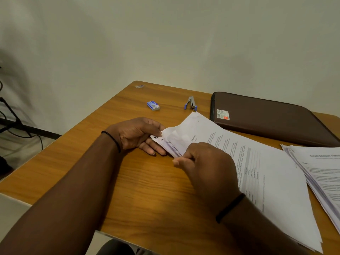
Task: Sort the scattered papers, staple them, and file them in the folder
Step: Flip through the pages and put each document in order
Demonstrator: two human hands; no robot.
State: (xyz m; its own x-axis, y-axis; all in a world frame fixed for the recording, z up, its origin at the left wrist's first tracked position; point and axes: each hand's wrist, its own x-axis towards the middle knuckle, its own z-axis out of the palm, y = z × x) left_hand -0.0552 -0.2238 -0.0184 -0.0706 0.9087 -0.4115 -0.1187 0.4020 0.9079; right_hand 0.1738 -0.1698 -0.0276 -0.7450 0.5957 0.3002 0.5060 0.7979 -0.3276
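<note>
Both hands, left hand [137, 134] and right hand [206, 162], pinch the curled corner of the paper stack [257, 162], nearer than the stapler [191, 103]; careless handling could crease or misalign sheets.

Bare forearms, no sleeves; thin black band on L wrist [112, 139]; same on R wrist [230, 207]

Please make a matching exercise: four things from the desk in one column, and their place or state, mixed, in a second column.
1. stapler
2. folder
3. staple box
4. paper stack

a. brown, closed, at the far right
b. corner held by both hands
c. small and blue, left of the stapler
d. lying between the blue box and the folder

Pairs: 1-d, 2-a, 3-c, 4-b
</note>
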